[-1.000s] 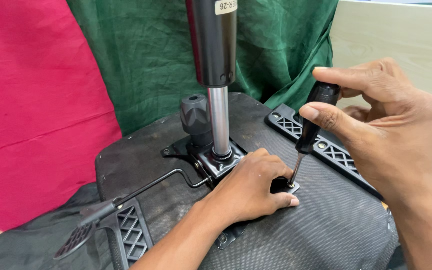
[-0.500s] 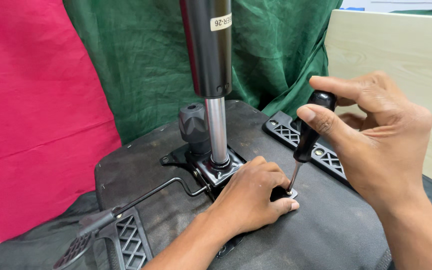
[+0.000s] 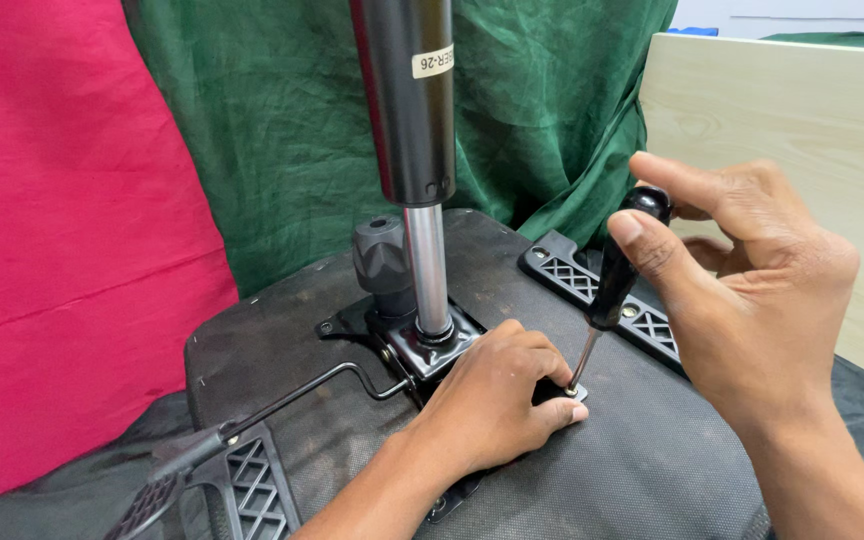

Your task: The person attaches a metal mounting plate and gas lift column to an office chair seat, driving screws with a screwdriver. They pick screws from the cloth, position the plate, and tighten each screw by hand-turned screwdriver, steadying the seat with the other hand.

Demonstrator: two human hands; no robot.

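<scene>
An upturned black office chair seat [image 3: 642, 470] lies before me, with a black metal mechanism plate [image 3: 422, 345] bolted to its underside. A gas-lift cylinder [image 3: 414, 150] rises upright from the plate. My left hand [image 3: 497, 395] presses flat on the plate's right corner, fingers beside a screw [image 3: 574, 391]. My right hand [image 3: 742, 290] pinches the black handle of a screwdriver [image 3: 612, 285], whose tip sits on that screw. The shaft leans slightly to the right.
A black knob [image 3: 382, 262] stands left of the cylinder. A bent lever [image 3: 252, 425] runs out to the lower left. Black armrest brackets sit at the right [image 3: 592, 290] and lower left [image 3: 252, 480]. Red cloth [image 3: 72, 250], green cloth [image 3: 282, 130] and a pale wooden board [image 3: 802, 110] stand behind.
The view has shifted slightly, so the seat and cylinder sit a bit lower and left. My right hand's fingers have turned on the screwdriver handle. My left hand stays on the plate.
</scene>
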